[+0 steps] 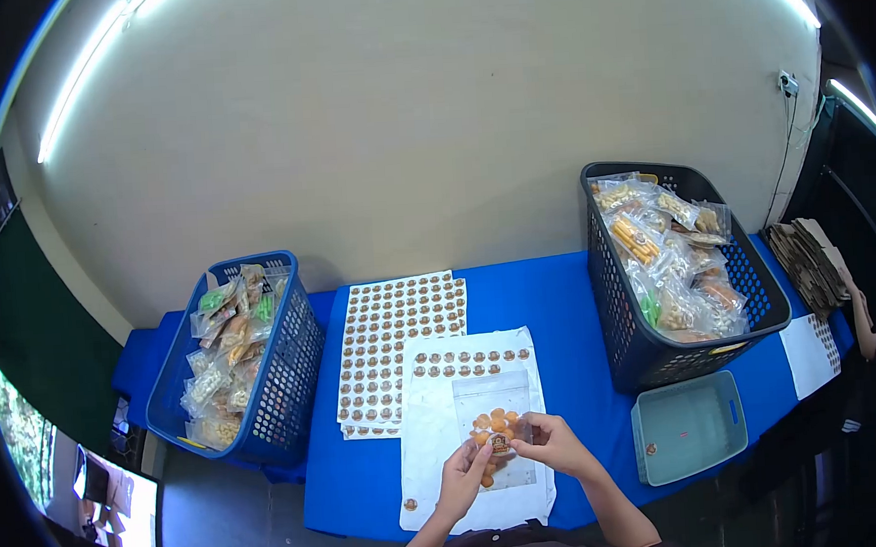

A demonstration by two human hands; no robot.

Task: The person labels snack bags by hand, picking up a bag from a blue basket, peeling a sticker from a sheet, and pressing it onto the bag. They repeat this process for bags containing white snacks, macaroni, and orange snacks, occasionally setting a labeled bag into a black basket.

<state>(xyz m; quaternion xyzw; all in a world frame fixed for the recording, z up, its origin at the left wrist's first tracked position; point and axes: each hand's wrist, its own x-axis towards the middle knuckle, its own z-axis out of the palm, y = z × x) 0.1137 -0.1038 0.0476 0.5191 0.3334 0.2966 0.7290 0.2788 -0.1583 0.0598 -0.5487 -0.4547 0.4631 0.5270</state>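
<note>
A clear plastic bag of round orange snacks (pixel 498 417) lies over a sheet of stickers at the front of the table. My left hand (pixel 461 480) is closed at the bag's left side, its thumb by a round brown sticker (pixel 501 444) on the bag's front. From the other side, my right hand (pixel 559 447) pinches the bag, with its thumb near the same sticker. Fingers partly hide the sticker's edges and the lower snacks. Under the bag, the white sticker sheet (pixel 430 452) keeps rows of stickers along its top and one at its lower left.
Fuller sticker sheets (pixel 392 345) lie behind on the blue table (pixel 549 317). A blue basket (pixel 290 380) of snack bags stands left, a dark basket (pixel 641 362) of bags right. Nearer is a grey-green tray (pixel 699 428). At far right, another person's arm (pixel 863 321) is beside stacked brown packets (pixel 807 269).
</note>
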